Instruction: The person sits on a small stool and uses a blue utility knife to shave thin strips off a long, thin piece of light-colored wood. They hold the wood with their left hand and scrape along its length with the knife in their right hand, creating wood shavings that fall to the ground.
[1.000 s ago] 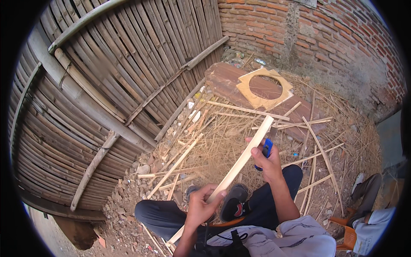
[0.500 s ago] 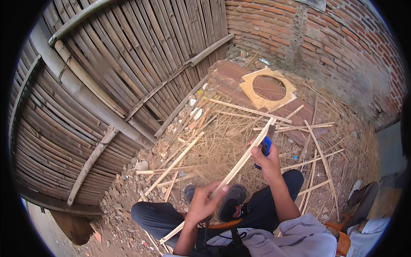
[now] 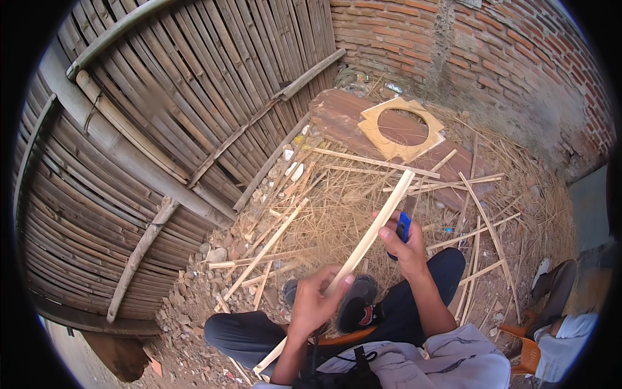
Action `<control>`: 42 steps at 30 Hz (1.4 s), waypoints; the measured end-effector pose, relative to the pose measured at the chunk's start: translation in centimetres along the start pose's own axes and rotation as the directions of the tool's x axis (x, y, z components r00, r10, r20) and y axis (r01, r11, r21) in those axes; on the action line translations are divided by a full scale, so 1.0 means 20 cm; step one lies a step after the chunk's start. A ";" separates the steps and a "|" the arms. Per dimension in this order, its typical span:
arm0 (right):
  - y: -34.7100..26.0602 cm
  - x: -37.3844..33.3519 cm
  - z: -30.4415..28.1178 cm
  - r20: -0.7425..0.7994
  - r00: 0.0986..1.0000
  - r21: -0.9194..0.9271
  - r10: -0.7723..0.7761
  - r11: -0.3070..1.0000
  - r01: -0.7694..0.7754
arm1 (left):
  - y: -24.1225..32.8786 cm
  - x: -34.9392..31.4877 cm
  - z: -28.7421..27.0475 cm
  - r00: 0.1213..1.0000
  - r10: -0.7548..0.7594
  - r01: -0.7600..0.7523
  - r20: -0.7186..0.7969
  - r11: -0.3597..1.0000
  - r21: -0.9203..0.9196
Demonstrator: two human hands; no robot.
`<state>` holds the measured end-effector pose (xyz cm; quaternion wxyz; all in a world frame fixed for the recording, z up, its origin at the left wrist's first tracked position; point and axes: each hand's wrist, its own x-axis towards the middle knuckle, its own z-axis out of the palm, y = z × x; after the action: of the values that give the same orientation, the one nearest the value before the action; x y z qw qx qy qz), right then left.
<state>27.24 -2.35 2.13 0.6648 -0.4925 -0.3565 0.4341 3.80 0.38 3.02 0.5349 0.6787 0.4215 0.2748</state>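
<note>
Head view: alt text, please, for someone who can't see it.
A bare left hand grips a long pale wooden strip; the right hand, further along, holds a blue tool. More strips lie on straw-strewn ground near a bamboo wall and brick wall.

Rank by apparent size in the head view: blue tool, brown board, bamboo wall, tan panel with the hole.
1. Bamboo wall
2. Brown board, partly covered
3. Tan panel
4. Blue tool in the right hand

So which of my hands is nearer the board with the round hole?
Right. Your right hand, with the blue tool, is short of the board, not touching it. Your left hand, gripping the wooden strip, is closer to your body and farther left.
</note>
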 end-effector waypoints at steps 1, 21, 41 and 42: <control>0.00 -0.02 0.00 -0.011 1.000 0.004 0.000 1.000 0.000 | 0.01 0.00 0.01 1.000 -0.009 0.009 -0.009 0.999 -0.047; -0.02 -0.27 0.13 0.072 0.833 -0.658 -0.548 0.602 0.453 | 0.05 0.00 -0.02 0.993 0.114 -0.113 0.013 0.993 -0.045; -0.04 0.05 -0.24 0.047 0.706 -0.840 -0.707 0.355 0.411 | -0.10 -0.22 0.04 0.998 -0.070 0.070 -0.003 0.998 -0.006; -0.08 0.12 -0.35 -0.082 0.727 -0.854 -0.682 0.424 0.302 | -0.10 -0.25 0.02 0.994 -0.106 0.106 0.019 0.994 0.010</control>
<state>34.81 -2.78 2.01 0.5310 -0.6827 -0.4899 -0.1097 1.04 -3.95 1.30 0.5499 0.6602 0.4530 0.2377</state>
